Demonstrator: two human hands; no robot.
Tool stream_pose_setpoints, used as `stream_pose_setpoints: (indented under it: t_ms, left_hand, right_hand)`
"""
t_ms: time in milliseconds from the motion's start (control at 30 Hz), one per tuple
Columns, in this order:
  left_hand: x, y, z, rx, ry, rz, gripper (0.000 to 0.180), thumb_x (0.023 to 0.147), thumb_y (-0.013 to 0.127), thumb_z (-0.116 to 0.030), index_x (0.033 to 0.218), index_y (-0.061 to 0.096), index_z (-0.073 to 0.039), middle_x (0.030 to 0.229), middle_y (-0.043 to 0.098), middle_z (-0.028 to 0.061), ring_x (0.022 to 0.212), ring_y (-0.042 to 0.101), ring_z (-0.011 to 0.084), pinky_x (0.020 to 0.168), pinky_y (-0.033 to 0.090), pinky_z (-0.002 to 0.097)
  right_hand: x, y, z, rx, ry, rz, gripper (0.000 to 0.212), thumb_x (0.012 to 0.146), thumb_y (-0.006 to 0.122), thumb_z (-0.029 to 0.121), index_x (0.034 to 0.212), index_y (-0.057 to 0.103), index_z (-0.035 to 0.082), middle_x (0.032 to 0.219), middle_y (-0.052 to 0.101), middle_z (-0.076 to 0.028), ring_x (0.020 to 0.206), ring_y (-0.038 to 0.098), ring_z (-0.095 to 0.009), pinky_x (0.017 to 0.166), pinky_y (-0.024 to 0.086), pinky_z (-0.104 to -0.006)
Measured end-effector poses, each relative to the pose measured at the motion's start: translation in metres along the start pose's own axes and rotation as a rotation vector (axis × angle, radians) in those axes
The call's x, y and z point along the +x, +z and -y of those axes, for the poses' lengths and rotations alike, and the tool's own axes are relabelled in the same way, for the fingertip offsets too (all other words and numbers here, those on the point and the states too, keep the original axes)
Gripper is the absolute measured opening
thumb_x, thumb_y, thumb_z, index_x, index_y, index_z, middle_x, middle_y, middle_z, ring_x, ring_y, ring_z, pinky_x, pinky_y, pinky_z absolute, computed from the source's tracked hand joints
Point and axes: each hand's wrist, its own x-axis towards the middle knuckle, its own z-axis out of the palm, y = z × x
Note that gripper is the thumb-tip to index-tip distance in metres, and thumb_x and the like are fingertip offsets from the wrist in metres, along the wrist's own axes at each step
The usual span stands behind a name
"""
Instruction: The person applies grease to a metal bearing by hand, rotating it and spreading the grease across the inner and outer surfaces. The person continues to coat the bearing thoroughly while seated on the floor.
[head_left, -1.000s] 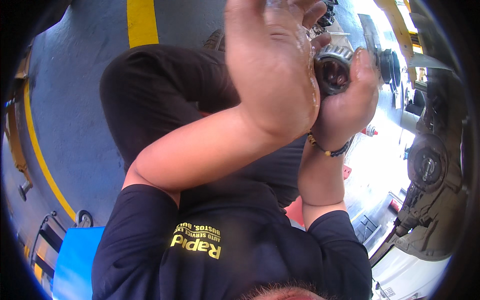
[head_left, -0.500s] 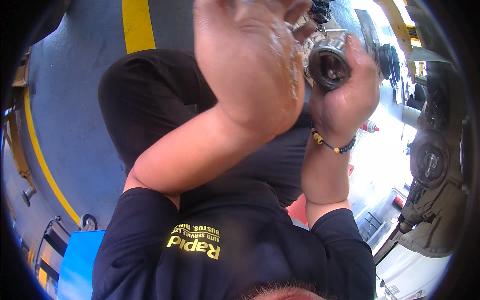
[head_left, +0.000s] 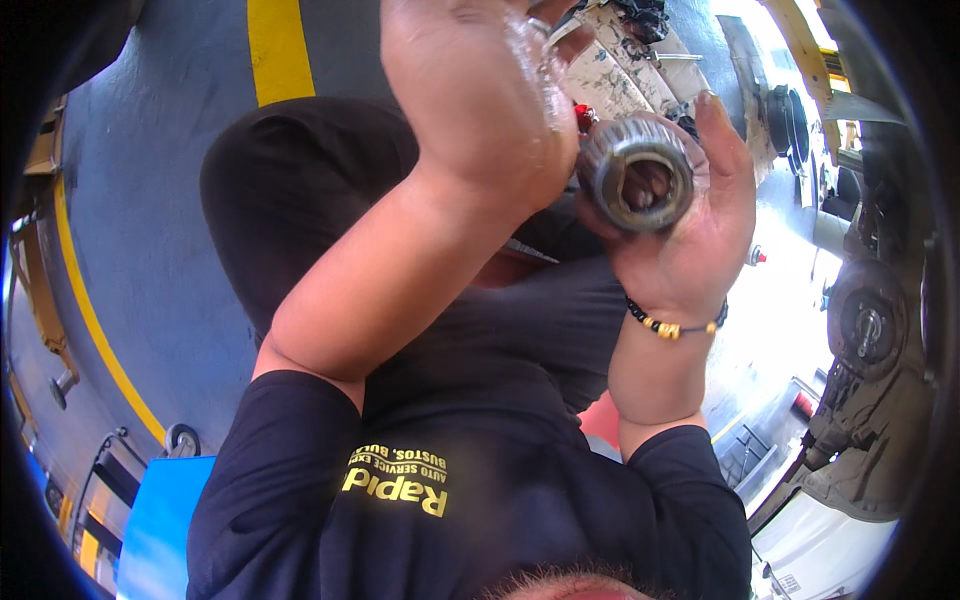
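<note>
My right hand point(head_left: 690, 225) is closed around a ribbed metal ring that looks like a roller bearing point(head_left: 650, 136). Its round bore faces up toward me, and fingertips show inside the hole. The thumb stands up along the bearing's right side. Close by on the left, my left hand point(head_left: 480, 110) is raised with its wrist bent. Shiny wet grease point(head_left: 543, 75) coats the edge of its palm. The upper picture edge cuts off part of its fingers; those that show are bent and apart. The bearing sits right beside the left palm's edge; whether they touch I cannot tell.
Behind my hands, dark, dirty parts point(head_left: 640, 20) lie on a stained pale sheet point(head_left: 610, 65). A can with a red nozzle point(head_left: 758, 256) stands to the right. Farther right is a round wheel hub point(head_left: 865, 325). A blue wheeled item point(head_left: 165, 525) is at lower left.
The bearing has moved left and nearer to me, with its bore turned more toward me. My right hand has come down slightly with it. My left hand has shifted a little left and turned.
</note>
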Motion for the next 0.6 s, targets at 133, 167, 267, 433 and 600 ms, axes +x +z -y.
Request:
stream_pose_setpoints:
  t_ms: [133, 167, 267, 433, 600]
  left_hand:
    - [0.005, -0.015, 0.0, -0.019, -0.008, 0.042, 0.072, 0.095, 0.039, -0.064, 0.134, 0.046, -0.004, 0.125, 0.052, 0.0161, 0.119, 0.043, 0.028, 0.106, 0.027, 0.0431]
    - [0.008, -0.023, 0.001, -0.033, -0.005, 0.092, 0.072, 0.095, 0.04, -0.064, 0.134, 0.046, -0.004, 0.124, 0.052, 0.0161, 0.12, 0.042, 0.0281, 0.107, 0.027, 0.0435]
    - [0.008, -0.023, 0.001, -0.099, -0.049, 0.175, 0.071, 0.095, 0.039, -0.064, 0.133, 0.046, -0.004, 0.124, 0.052, 0.016, 0.12, 0.042, 0.0281, 0.107, 0.027, 0.0435]
    - [-0.001, -0.008, 0.001, -0.154, -0.142, 0.072, 0.072, 0.095, 0.038, -0.065, 0.132, 0.048, -0.005, 0.124, 0.052, 0.0162, 0.12, 0.043, 0.0276, 0.108, 0.027, 0.0436]
    - [-0.008, -0.008, 0.005, -0.195, -0.16, 0.142, 0.071, 0.095, 0.037, -0.065, 0.131, 0.049, -0.005, 0.124, 0.052, 0.0161, 0.12, 0.043, 0.0273, 0.108, 0.027, 0.0432]
  right_hand:
    - [0.001, -0.014, -0.001, 0.349, 0.212, 0.24, 0.04, 0.093, 0.06, 0.023, 0.124, 0.056, -0.003, 0.114, 0.066, -0.016, 0.102, 0.065, -0.029, 0.081, 0.054, -0.046]
    - [-0.001, -0.015, -0.003, 0.293, 0.164, 0.258, 0.04, 0.093, 0.061, 0.022, 0.124, 0.056, -0.004, 0.118, 0.064, -0.017, 0.105, 0.064, -0.029, 0.083, 0.053, -0.0465]
    - [-0.001, -0.024, -0.009, 0.343, 0.048, 0.304, 0.042, 0.092, 0.069, 0.016, 0.124, 0.055, -0.007, 0.125, 0.06, -0.019, 0.109, 0.062, -0.028, 0.086, 0.053, -0.0458]
    - [-0.004, -0.023, -0.017, 0.244, -0.173, 0.204, 0.054, 0.091, 0.074, 0.017, 0.132, 0.051, -0.01, 0.12, 0.065, -0.017, 0.105, 0.065, -0.024, 0.092, 0.053, -0.0396]
    - [-0.005, -0.026, -0.013, 0.019, -0.302, 0.175, 0.055, 0.091, 0.074, 0.02, 0.132, 0.053, -0.01, 0.117, 0.067, -0.016, 0.107, 0.066, -0.021, 0.095, 0.053, -0.0358]
